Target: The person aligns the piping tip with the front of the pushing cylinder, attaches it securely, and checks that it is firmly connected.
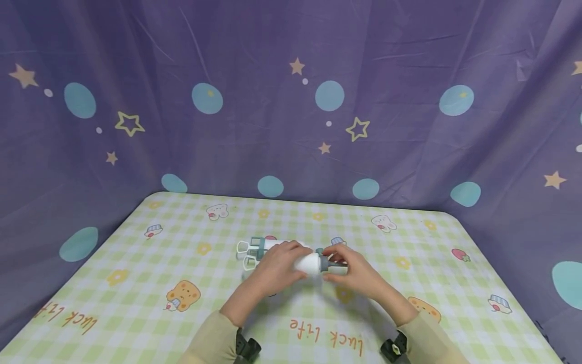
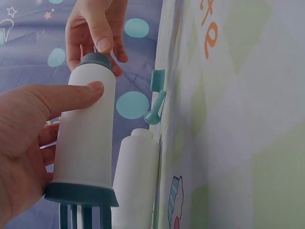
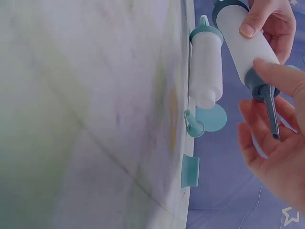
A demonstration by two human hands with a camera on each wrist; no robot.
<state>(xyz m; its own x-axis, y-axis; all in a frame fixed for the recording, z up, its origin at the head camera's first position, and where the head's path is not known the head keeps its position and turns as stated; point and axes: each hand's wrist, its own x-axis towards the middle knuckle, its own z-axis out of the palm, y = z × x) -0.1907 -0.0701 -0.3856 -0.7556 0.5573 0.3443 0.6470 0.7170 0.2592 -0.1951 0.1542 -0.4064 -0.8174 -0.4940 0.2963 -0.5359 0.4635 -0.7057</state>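
Note:
A large white icing syringe [image 2: 86, 138] with dark grey-teal ends lies in my left hand [image 1: 282, 268]. The left thumb lies across its barrel and the fingers curl behind it. At its front end, my right hand [image 1: 354, 270] grips the dark end cap, thumb on the cap's side; a long tapered spout [image 3: 271, 112] sticks out between thumb and fingers. Behind it on the table lies a second white syringe [image 3: 206, 67] with a lighter teal collar, its front neck bare. White loop handles [image 1: 249, 263] stick out at the left.
Beyond the second syringe's neck lie a small light-teal nozzle [image 3: 194, 126] and a short teal spool-shaped piece [image 3: 190, 171]. A green checked cloth [image 1: 163, 258] with printed pictures covers the table. A purple curtain [image 1: 273, 141] hangs behind and at both sides.

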